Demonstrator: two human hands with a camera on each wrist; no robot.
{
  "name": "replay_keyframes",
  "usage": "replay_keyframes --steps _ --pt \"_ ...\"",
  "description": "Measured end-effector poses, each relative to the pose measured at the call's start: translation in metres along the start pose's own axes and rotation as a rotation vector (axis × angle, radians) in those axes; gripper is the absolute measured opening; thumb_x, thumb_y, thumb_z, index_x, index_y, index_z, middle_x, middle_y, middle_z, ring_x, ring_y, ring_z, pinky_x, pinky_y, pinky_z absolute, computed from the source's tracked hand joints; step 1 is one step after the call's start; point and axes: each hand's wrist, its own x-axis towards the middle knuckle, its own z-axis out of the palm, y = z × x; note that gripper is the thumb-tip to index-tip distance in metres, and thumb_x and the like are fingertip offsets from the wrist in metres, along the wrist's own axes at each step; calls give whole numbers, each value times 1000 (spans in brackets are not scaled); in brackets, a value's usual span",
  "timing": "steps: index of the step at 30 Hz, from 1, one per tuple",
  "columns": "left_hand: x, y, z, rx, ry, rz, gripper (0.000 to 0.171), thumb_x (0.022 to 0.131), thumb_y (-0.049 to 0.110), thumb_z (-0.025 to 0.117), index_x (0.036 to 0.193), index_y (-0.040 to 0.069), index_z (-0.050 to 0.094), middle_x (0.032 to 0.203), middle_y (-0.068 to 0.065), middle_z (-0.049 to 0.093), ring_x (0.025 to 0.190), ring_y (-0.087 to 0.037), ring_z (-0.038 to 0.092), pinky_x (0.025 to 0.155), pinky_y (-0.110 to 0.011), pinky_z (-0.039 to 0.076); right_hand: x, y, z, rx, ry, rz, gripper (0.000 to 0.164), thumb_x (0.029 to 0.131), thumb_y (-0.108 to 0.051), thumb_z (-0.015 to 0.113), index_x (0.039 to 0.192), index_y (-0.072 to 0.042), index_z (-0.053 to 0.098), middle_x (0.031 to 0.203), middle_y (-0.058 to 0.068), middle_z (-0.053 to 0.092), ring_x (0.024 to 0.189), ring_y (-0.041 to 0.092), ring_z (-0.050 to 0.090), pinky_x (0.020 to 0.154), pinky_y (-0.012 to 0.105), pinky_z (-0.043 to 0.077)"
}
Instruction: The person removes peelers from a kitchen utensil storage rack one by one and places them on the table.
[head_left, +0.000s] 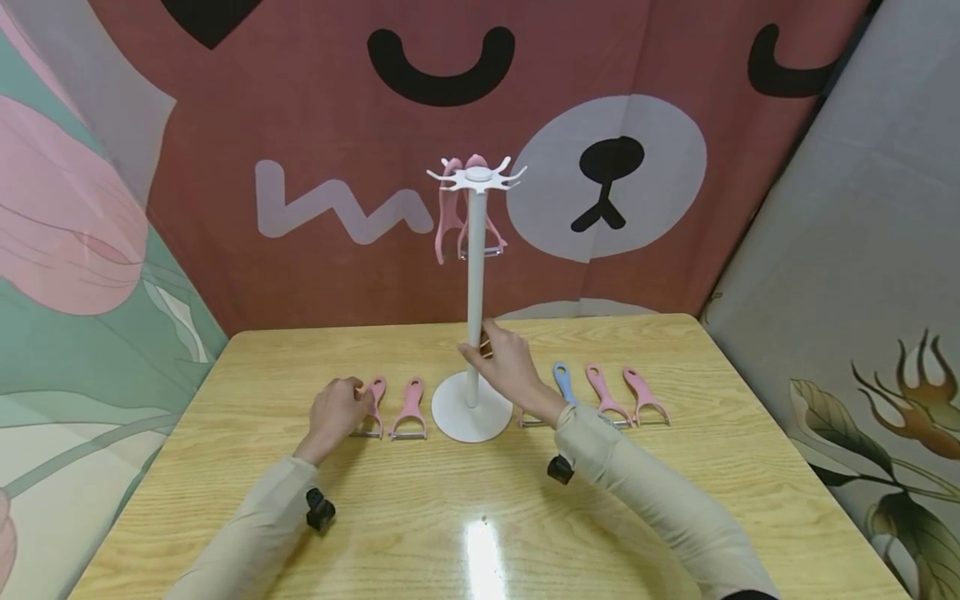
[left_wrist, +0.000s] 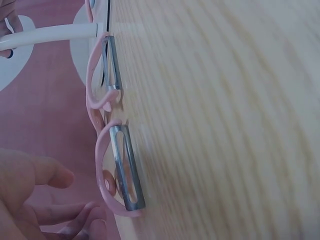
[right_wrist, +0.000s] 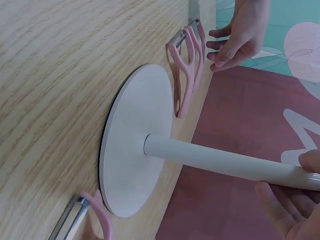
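A white stand with a round base and a hooked top rises from the table. My right hand grips its pole low down, fingers and thumb around it. Pink peelers hang from hooks at the back of the top. Over the leftmost pink peeler hovers my left hand; its fingers are loosely bent and hold nothing, with a gap to the peeler in the right wrist view. A second pink peeler lies between that one and the base.
Right of the base lie a blue peeler and two pink peelers in a row. Another pink peeler beside the base is mostly hidden by my right wrist in the head view. A printed curtain hangs behind the wooden table.
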Motion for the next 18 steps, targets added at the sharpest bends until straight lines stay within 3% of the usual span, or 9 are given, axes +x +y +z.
replay_keyframes --steps 7,11,18 --pt "-3 5 2 -7 70 61 33 92 15 59 113 -10 67 95 -19 68 75 -29 63 60 -42 52 0 -1 -1 46 33 33 27 94 -25 71 108 -5 59 91 5 66 78 18 69 65 26 56" --pt "-3 9 3 -39 101 123 30 94 14 61 112 -8 68 91 -18 67 76 -31 64 62 -44 52 1 -1 -1 75 88 15 31 92 -26 73 107 -5 56 90 5 62 78 18 67 66 25 56" --pt "0 14 6 -141 149 217 22 94 6 61 110 -7 68 90 -17 66 80 -31 65 73 -48 52 4 -3 0 -4 161 -40 29 89 -25 76 97 -6 57 81 3 64 69 13 64 61 24 54"
